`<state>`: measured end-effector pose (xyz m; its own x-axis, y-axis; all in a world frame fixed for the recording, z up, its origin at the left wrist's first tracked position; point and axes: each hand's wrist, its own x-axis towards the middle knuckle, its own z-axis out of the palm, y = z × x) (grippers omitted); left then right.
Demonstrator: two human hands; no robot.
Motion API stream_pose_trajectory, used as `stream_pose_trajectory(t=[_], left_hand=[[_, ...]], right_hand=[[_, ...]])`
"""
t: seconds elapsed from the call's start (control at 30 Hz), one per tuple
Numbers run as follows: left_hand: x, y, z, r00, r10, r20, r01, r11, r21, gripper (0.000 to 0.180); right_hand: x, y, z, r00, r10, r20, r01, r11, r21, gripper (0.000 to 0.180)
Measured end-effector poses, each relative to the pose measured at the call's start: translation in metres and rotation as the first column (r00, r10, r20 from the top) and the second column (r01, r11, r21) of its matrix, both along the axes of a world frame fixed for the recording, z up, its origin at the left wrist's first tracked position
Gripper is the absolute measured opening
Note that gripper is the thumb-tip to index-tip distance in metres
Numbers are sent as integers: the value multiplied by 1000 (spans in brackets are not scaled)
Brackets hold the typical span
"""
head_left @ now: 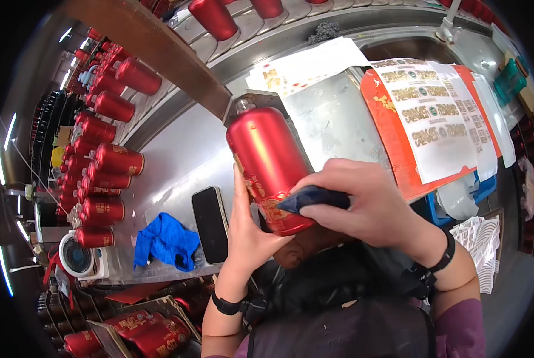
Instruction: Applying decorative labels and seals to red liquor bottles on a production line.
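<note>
A glossy red bottle (267, 149) with a clear narrow neck lies tilted before me, its base toward my body. Gold decoration (271, 203) runs round its lower part. My left hand (246, 232) cradles the bottle near the base, thumb under it and fingers along its left side. In my right hand (362, 203) is a dark blue tool with a pointed, flat tip (315, 199), and that tip rests against the gold decoration. The fingers wrap round it, so its full shape is hidden.
Sheets of gold decals (428, 113) lie on an orange-red board (377, 98) at the right. A black phone (210, 221) and blue cloth (167, 241) lie left, near a small fan (76, 256). Many red bottles (118, 160) stand along the left; a brown beam (159, 48) crosses above.
</note>
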<state>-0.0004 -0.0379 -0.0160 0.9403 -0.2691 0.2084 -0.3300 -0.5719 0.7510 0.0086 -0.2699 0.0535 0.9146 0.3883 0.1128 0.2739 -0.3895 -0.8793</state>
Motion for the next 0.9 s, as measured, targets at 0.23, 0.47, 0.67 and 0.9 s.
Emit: stream_pose_trajectory(t=[0.23, 0.47, 0.67, 0.9], left_hand=[[-3, 2, 21, 983, -26, 182, -32, 950, 311, 123], [-6, 2, 11, 962, -33, 271, -59, 944, 326, 120], [6, 4, -8, 964, -25, -263, -14, 989, -148, 134], [5, 8, -3, 999, -6, -43, 8, 999, 48, 131]], right_hand=[[23, -6, -18, 990, -93, 106, 84, 992, 93, 19], [24, 2, -17, 994, 48, 97, -64, 985, 160, 18], [-3, 21, -1, 817, 187, 546, -30, 959, -283, 29], [-33, 8, 8, 753, 333, 567, -138, 923, -360, 38]])
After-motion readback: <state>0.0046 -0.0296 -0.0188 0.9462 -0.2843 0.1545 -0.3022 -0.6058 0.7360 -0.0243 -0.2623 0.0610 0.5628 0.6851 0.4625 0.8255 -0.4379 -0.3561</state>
